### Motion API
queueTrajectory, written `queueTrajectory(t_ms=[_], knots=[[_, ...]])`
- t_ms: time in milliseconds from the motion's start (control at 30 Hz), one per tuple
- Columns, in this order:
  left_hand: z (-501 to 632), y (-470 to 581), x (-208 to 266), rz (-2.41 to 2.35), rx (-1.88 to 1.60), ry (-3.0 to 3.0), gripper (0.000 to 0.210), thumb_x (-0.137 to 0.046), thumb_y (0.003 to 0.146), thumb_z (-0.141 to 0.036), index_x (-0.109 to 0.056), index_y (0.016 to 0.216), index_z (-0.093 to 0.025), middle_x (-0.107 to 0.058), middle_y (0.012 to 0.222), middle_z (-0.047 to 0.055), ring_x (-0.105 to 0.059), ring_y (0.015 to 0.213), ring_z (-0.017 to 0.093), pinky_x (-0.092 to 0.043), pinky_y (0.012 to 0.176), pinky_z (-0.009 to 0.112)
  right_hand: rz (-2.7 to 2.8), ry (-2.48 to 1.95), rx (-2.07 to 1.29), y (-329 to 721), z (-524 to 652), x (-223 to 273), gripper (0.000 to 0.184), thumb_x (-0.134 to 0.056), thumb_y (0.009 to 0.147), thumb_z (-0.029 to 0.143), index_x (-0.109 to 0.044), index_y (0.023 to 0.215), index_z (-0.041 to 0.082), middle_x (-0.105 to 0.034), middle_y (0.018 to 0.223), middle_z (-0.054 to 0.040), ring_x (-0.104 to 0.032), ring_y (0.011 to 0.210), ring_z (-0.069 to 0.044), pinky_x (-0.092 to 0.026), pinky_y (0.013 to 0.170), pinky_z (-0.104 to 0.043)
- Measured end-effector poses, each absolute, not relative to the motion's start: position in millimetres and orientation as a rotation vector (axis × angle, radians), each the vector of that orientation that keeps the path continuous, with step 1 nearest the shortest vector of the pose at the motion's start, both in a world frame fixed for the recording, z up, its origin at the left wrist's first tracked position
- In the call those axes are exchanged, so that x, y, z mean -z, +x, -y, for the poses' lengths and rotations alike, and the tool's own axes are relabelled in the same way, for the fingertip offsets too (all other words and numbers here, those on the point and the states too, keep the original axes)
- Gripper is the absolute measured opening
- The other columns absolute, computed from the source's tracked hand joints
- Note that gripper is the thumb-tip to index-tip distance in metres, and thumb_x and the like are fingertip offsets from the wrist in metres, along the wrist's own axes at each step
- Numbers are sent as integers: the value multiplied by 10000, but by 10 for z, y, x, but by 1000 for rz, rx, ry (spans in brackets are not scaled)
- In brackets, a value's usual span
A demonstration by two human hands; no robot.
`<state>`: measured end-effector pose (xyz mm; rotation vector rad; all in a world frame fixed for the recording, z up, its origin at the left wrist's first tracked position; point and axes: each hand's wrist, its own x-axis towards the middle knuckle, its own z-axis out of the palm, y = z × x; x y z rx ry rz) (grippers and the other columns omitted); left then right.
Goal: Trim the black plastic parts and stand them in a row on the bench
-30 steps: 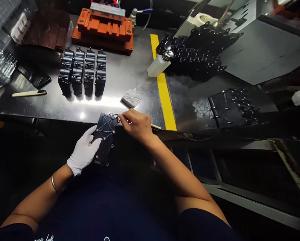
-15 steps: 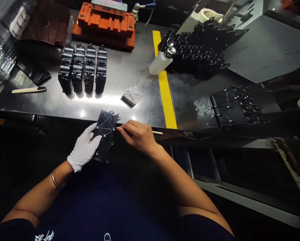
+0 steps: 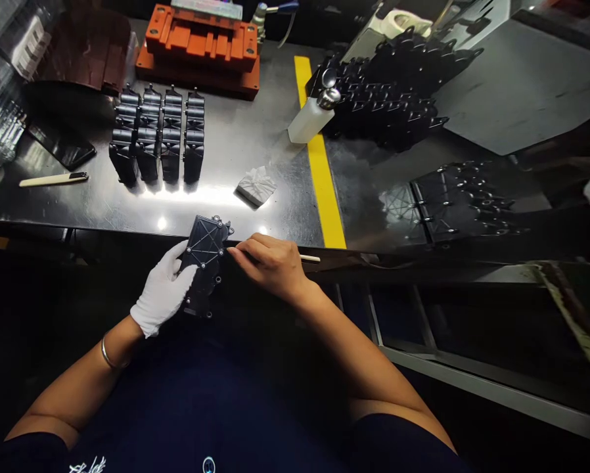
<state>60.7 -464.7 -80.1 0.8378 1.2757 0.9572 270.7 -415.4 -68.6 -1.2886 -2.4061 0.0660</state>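
Note:
My left hand (image 3: 161, 289), in a white glove, grips a black plastic housing (image 3: 206, 240) with crossed ribs and small screw bosses. The thumb lies across its face, and the part is tilted just off the bench's front edge. My bare right hand (image 3: 272, 263) is closed in a pinch at the housing's right edge. From behind that fist sticks out the end of a slim cream-handled tool (image 3: 309, 259); its tip is hidden by the fingers or too small to make out. A crumpled grey cloth-wrapped block (image 3: 256, 186) lies on the bench beyond the hands.
Several black housings (image 3: 171, 135) stand in a row on the metal bench (image 3: 246, 131). Behind them is an orange fixture (image 3: 201, 49). A pump bottle (image 3: 312, 118) stands by yellow tape (image 3: 324, 190), near stacked black parts (image 3: 388, 98). A cream-handled tool (image 3: 53, 179) lies left.
The whole view has shifted slightly, with the bench things a little further left and up. Both hands keep their grips, and the housing is almost where it was.

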Motion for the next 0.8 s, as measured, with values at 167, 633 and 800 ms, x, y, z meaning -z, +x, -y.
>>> queueTrajectory(t_ms=[167,633,800], knots=[[4655,608,813,-1287,-964,855,596,-685,776,-306,-510,1334,-192,-713,1025,75,-675,934,226,-542,838,324,2305,-1306,-47,2689,4201,724,339,-498,940,324,-643,670,180,-621,591,-16,-540,527,-101,-313,497,-250],[4646,607,831,-1295,-967,887,590,-679,782,-307,-512,1332,-179,-717,934,60,-679,904,221,-546,827,322,2172,-1312,-228,2694,4248,793,282,-544,917,307,-651,692,173,-655,618,-24,-592,549,-113,-396,541,-228],[4659,597,864,-1315,-947,928,583,-648,814,-328,-479,1354,-188,-699,802,27,-683,890,217,-556,816,341,2121,-1322,-266,2695,4286,805,274,-566,902,305,-647,677,171,-657,616,-24,-594,546,-111,-406,541,-224]])
